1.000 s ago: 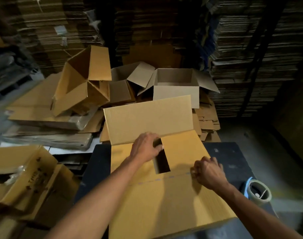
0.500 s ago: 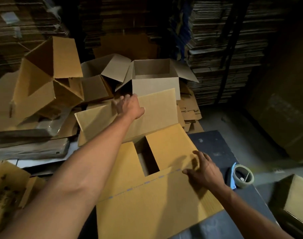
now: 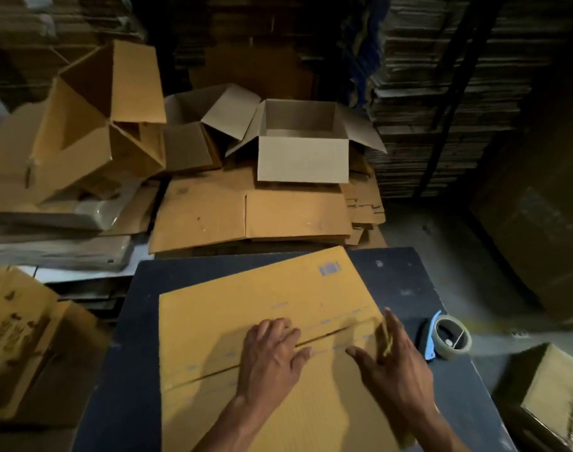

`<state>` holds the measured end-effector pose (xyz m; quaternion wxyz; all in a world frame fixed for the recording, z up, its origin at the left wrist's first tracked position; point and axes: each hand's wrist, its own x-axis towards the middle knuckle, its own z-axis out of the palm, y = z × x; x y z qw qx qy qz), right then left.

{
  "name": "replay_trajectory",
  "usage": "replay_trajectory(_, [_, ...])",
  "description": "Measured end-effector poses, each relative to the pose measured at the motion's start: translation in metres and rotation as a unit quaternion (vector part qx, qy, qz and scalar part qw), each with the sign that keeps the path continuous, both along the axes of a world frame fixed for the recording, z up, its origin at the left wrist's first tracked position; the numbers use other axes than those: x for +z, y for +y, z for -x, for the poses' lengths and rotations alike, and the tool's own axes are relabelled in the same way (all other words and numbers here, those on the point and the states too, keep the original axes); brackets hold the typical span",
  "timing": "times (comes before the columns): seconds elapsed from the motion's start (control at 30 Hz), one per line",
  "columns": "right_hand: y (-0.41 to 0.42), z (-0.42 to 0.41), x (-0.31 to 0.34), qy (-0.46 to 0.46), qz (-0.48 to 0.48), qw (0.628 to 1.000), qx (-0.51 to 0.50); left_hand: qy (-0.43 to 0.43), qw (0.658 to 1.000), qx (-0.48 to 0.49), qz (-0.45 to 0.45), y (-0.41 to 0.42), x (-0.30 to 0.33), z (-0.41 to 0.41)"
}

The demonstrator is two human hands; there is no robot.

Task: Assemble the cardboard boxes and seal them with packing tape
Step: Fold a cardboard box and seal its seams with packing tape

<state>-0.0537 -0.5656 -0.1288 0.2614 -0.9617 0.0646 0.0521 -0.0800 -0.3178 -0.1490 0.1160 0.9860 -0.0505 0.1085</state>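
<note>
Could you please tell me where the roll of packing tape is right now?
In the head view, the roll of packing tape sits on the dark table at the right, just beyond the right hand and beside the cardboard box.

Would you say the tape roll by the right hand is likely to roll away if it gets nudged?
Probably not: the tape roll lies flat on the dark table, hole upward. It looks light, so it would likely slide. Its blue dispenser might drag.
</note>
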Motion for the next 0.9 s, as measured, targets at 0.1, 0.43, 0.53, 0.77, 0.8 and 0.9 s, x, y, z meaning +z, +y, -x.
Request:
replay_trajectory(0.1, [0.003,0.001,0.006,0.001,0.001,1.0,-0.004,0.064,0.997,-0.001,-0.031,-0.008,-0.009,0.017])
replay_trajectory(0.43, [-0.097,-0.078,0.005,0.016,0.013,0.998,0.051,0.09,0.996,-0.023,0.015,-0.015,-0.025,0.003])
replay_trajectory(0.53, [-0.129,-0.122,-0.006,0.082,0.217,0.955,0.184,0.063,0.997,-0.01,0.04,-0.021,-0.029,0.004])
replay_trajectory(0.77, [-0.146,-0.141,-0.024,0.155,0.401,0.84,0.331,0.081,0.994,0.011,0.072,-0.03,-0.023,0.008])
replay_trajectory(0.8, [-0.148,-0.142,-0.026,0.141,0.414,0.835,0.334,0.091,0.993,0.012,0.071,-0.03,-0.023,0.008])
replay_trajectory(0.9, [-0.152,-0.145,-0.025,0.123,0.4,0.849,0.324,0.117,0.992,0.022,0.047,-0.029,-0.021,0.008])
